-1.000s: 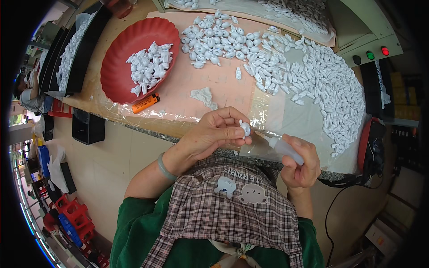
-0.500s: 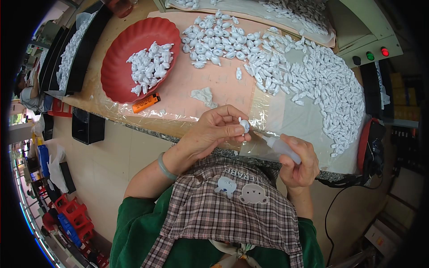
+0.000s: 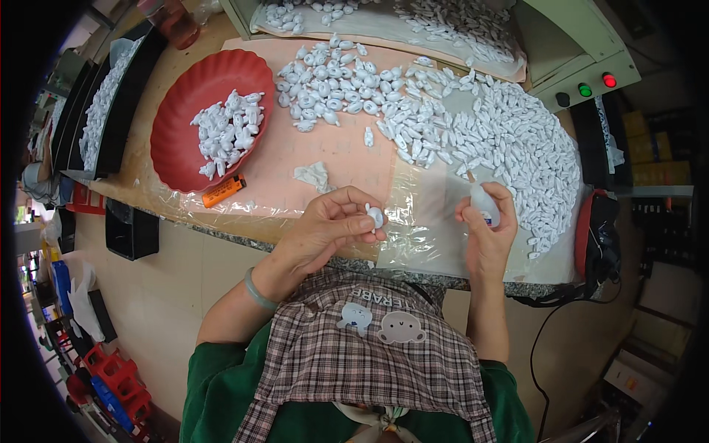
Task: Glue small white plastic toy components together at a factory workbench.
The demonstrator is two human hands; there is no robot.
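Observation:
Between the thumb and fingers of my left hand point(image 3: 332, 225) is a small white plastic figure part point(image 3: 374, 215), held just above the table's front edge. My right hand point(image 3: 491, 225) grips a small translucent squeeze bottle point(image 3: 484, 201) with its thin nozzle pointing up, apart from the white part. Beyond my right hand many slim white pieces point(image 3: 517, 140) lie heaped. Rounder white pieces point(image 3: 332, 85) are spread at the back middle, and one white piece point(image 3: 368, 137) lies alone in front of them.
A red scalloped bowl point(image 3: 166, 140) holds white assembled pieces at the left. Near it lie an orange lighter point(image 3: 224, 191) and a crumpled white cloth point(image 3: 313, 177). A pale metal housing point(image 3: 583, 66) with lit buttons stands at the back right. Black trays point(image 3: 144, 66) stand far left.
The right hand has drawn the bottle away from the white part and turned its nozzle upward. My left hand still holds the part. The whole view has shifted slightly.

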